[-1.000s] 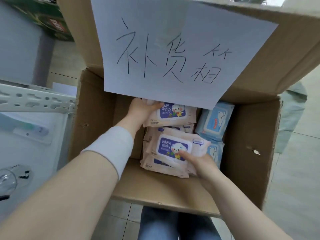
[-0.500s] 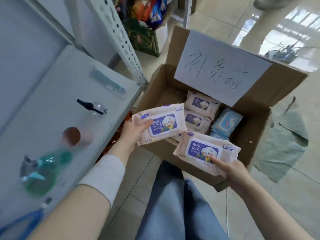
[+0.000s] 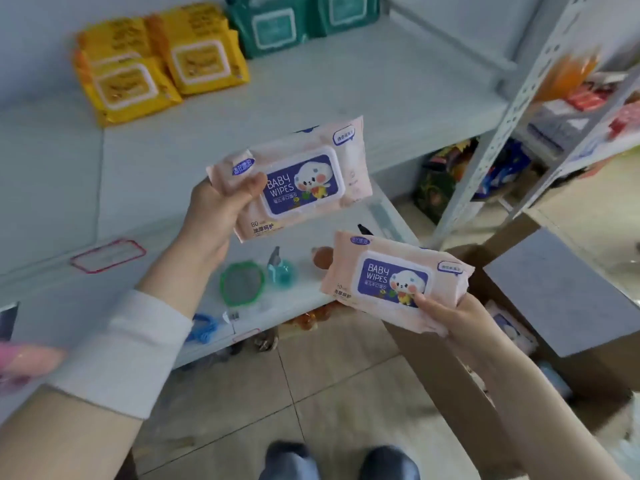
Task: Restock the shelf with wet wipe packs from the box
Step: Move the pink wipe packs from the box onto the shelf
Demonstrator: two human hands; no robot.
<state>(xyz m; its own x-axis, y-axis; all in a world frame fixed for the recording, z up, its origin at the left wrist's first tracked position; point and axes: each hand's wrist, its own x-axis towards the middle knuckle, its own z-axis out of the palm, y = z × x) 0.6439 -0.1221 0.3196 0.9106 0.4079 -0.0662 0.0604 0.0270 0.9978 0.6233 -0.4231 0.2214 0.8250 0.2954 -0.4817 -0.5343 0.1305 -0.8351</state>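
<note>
My left hand (image 3: 214, 216) grips a pink baby wipes pack (image 3: 304, 174) by its left end, held in front of the pale grey shelf (image 3: 311, 109). My right hand (image 3: 446, 313) holds a second pink baby wipes pack (image 3: 388, 275) lower and to the right, thumb on its blue label. The cardboard box (image 3: 464, 382) stands on the floor at the lower right, with a pack or two showing inside under its flap.
Yellow wipe packs (image 3: 156, 64) and green packs (image 3: 277, 26) lie at the back of the shelf. A lower shelf holds a green-rimmed round item (image 3: 242, 284), a teal bottle (image 3: 282, 271) and other small goods. A perforated metal upright (image 3: 498, 133) stands on the right.
Both hands lifted a pack each out of the box and carried them left and up. My view turned from the box to the shelf, and the box now sits at the lower right.
</note>
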